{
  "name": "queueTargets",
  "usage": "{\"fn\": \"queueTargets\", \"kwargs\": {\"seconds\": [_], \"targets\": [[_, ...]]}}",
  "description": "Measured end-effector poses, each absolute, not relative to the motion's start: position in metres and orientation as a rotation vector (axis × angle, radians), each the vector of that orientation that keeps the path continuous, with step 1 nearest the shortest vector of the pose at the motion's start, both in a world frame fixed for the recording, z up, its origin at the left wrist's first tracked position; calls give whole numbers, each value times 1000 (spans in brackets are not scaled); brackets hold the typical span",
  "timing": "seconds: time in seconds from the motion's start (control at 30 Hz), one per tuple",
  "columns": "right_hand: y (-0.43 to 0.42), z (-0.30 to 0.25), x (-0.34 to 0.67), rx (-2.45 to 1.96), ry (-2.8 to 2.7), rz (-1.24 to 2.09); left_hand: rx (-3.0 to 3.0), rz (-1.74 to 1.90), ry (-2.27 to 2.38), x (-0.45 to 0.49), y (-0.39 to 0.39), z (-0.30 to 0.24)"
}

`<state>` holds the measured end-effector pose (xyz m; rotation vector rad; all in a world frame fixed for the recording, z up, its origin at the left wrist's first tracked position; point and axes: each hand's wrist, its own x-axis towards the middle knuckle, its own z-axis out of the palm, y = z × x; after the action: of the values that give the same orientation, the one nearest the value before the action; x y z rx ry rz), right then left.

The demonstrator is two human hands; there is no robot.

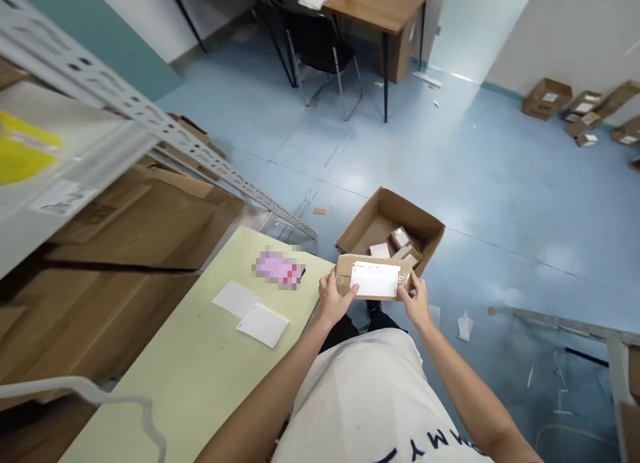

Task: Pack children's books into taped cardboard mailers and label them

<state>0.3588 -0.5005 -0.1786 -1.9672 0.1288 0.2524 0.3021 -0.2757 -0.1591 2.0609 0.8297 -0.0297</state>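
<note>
I hold a small cardboard parcel [374, 277] with a white label on top, in front of my body. My left hand [334, 297] grips its left end, thumb on top near the label. My right hand [415, 297] grips its right end, fingers curled round the edge. Just beyond the parcel, on the blue floor, stands an open cardboard box [391, 224] with several small labelled parcels inside.
A pale green table [200, 369] at my left carries two white sheets [250, 313] and a blurred pink item [279, 268]. Metal shelving [100, 96] with flat cartons rises at the left. A desk and chair [325, 49] stand far back; small boxes [585, 113] lie by the right wall.
</note>
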Motion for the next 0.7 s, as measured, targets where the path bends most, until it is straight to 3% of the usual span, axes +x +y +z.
{"fn": "queueTargets", "kwargs": {"seconds": [0.3,0.7], "targets": [[-514,-187,360,-1938,212,165,2152,-116,603,357,-291,-177],[-478,-183,351,-1875,-167,446,2041,124,832,275,-261,-183]]}}
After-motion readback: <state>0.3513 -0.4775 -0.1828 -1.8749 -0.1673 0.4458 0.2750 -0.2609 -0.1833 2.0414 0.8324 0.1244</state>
